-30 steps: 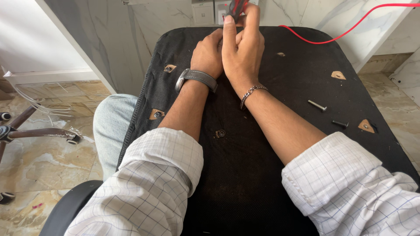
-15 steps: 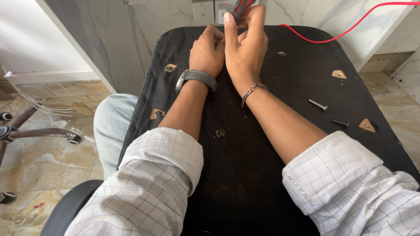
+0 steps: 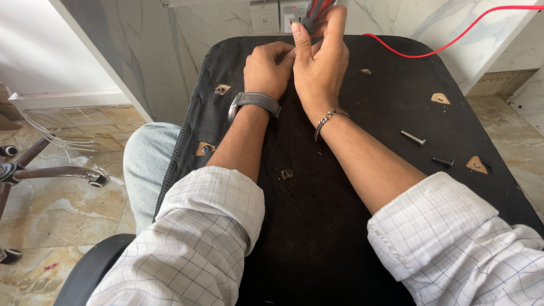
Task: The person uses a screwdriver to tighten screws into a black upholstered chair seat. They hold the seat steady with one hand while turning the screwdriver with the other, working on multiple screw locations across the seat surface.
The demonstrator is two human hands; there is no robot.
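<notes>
A black fabric-covered chair seat panel (image 3: 351, 226) lies upside down across my lap. My right hand (image 3: 322, 62), with a chain bracelet at the wrist, is closed around the red and grey handle of a screwdriver (image 3: 314, 12) at the panel's far edge. My left hand (image 3: 266, 68), with a grey wristwatch, is curled right beside it, fingertips at the tool's lower part. What the left fingers pinch is hidden. The screwdriver's tip is hidden behind my hands.
Two loose bolts (image 3: 413, 137) (image 3: 442, 162) lie on the panel to the right. A red cable (image 3: 453, 34) runs across the far right corner. Wall sockets (image 3: 280, 14) sit behind. A chair base with castors (image 3: 51, 170) stands on the marble floor at left.
Both hands stayed at the panel's far edge; the right hand has shifted slightly on the screwdriver handle, and the view has moved a little.
</notes>
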